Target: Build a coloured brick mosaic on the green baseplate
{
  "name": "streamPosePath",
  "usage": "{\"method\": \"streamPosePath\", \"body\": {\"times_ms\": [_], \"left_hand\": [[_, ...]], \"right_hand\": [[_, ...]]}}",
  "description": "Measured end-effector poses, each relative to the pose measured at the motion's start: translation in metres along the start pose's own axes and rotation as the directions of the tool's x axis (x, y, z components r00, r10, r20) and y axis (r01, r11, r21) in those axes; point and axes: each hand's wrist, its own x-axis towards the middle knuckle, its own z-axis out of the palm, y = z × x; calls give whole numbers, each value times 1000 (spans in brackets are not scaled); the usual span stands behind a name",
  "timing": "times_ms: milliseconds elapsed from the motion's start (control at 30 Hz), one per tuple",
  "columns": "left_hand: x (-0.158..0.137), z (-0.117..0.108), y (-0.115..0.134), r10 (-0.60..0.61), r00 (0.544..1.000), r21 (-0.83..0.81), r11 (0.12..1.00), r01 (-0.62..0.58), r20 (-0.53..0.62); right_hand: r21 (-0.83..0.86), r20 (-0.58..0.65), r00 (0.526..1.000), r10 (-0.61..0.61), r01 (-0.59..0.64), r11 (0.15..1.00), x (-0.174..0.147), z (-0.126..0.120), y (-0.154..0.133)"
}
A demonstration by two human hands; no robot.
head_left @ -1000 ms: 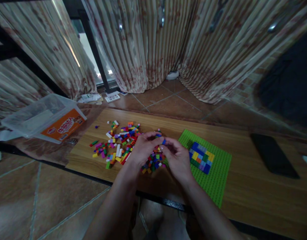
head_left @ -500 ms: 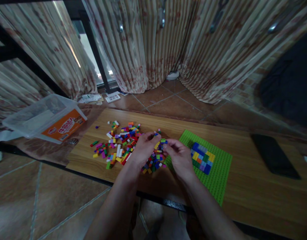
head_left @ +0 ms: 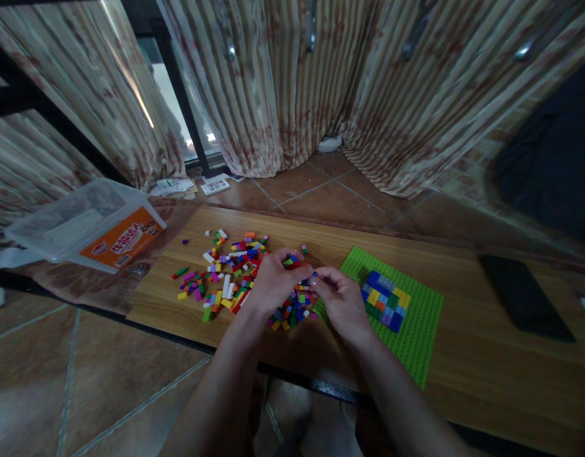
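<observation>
My left hand (head_left: 276, 283) is over the right side of a pile of loose toy bricks (head_left: 228, 289), its fingers curled and its thumb reaching toward my right hand (head_left: 341, 299). The fingertips of both hands meet. A small blue brick (head_left: 315, 275) shows at the pinched fingertips of my right hand; most of it is covered. What the left fingers hold, if anything, is hidden. Partly beneath my right hand lies a green studded baseplate (head_left: 424, 324). On it sits a flat patch of bricks (head_left: 386, 299) in blue, yellow, orange, green and light purple.
A clear plastic box (head_left: 90, 222) with an orange label stands left of the wooden table (head_left: 464, 374). At the table's right lies a black phone-like slab (head_left: 525, 297). Striped curtains (head_left: 311, 95) hang beyond the tiled floor.
The fingertips have come together. The green brick that showed between them is now out of sight, and only a bit of blue shows. The baseplate has not moved.
</observation>
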Motion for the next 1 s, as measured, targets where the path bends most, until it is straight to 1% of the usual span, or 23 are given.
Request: {"method": "streamPosePath", "body": {"times_ms": [200, 300, 367, 400, 467, 533, 667, 800, 900, 1000], "left_hand": [[1, 1, -3, -41, 999, -53, 998, 41, -3], [2, -2, -6, -14, 1000, 53, 998, 15, -17], [4, -5, -7, 32, 999, 130, 991, -30, -12], [4, -6, -8, 42, 999, 142, 989, -40, -11], [5, -6, -8, 28, 999, 107, 994, -25, -21], [5, -6, -7, 5, 999, 35, 999, -4, -41], [4, -1, -4, -28, 999, -155, 988, 22, -39], [0, 6, -4, -120, 993, -361, 925, 117, 14], [-2, 12, -6, -118, 991, -436, 890, 131, 57], [-3, 19, -9, -91, 993, -472, 874, 117, 77]], "right_hand": [[-92, 12, 998, -60, 61, 994, -3, 1, 2], [-204, 21, 994, -108, 110, 973, -3, 0, 3], [-306, 31, 987, -158, 160, 938, -3, -1, 4], [-344, 42, 982, -182, 185, 921, -3, -1, 4], [-376, 63, 975, -212, 220, 900, -3, -1, 4], [-376, 66, 973, -222, 230, 898, -4, -2, 5], [-319, 6, 980, -200, 192, 928, -3, -1, 6], [-140, -39, 994, -98, 91, 986, -1, 1, 5], [-6, -56, 997, -49, 49, 999, 1, 3, 2], [88, -72, 997, -36, 42, 995, 1, 5, -1]]}}
